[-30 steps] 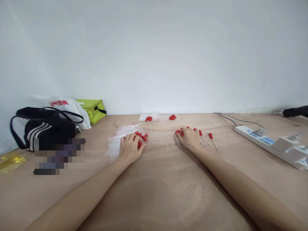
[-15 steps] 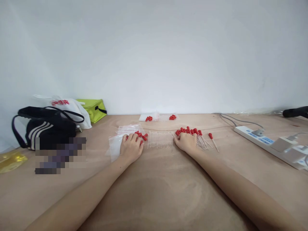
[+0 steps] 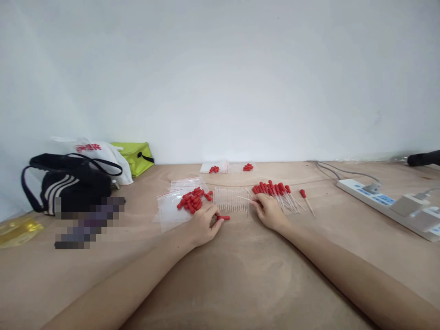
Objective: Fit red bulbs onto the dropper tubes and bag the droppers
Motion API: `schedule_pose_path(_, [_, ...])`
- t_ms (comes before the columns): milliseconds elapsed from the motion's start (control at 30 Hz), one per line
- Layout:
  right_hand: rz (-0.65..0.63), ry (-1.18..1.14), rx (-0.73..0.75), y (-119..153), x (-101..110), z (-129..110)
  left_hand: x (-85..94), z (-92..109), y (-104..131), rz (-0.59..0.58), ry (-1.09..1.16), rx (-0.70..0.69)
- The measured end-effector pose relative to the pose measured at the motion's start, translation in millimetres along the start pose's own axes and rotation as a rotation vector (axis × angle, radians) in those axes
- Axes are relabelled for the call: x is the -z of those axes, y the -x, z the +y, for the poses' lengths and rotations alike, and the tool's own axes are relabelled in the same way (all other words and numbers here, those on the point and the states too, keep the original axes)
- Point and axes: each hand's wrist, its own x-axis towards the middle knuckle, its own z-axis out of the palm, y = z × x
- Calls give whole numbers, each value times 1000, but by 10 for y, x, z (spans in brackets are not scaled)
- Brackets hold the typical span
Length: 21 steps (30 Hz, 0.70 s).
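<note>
At left, a black striped bag (image 3: 74,190) sits before a white plastic bag (image 3: 110,154) and a lime-green bag (image 3: 133,158). Yellow film (image 3: 20,231) lies nearer. At right, a white power strip (image 3: 381,204) holds adapters (image 3: 407,205).

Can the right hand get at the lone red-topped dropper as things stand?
Probably yes: the lone dropper lies uncovered to the right of the bunch, near the right hand. One snag: that hand seems to pinch a thin clear tube, so it may need freeing first.

Left hand (image 3: 205,227), right hand (image 3: 270,212) and forearms (image 3: 332,259) are bare, a small spot (image 3: 178,246) marking the left forearm (image 3: 137,272).
</note>
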Motion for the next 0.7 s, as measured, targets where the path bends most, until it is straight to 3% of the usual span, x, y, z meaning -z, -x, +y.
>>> schedule_pose_path(267, [-118, 53, 196, 100, -11, -184, -85, 7, -72, -83, 72, 76])
schedule_pose_path(700, [-115, -1, 182, 96, 5, -251, -105, 34, -143, 5, 179, 105])
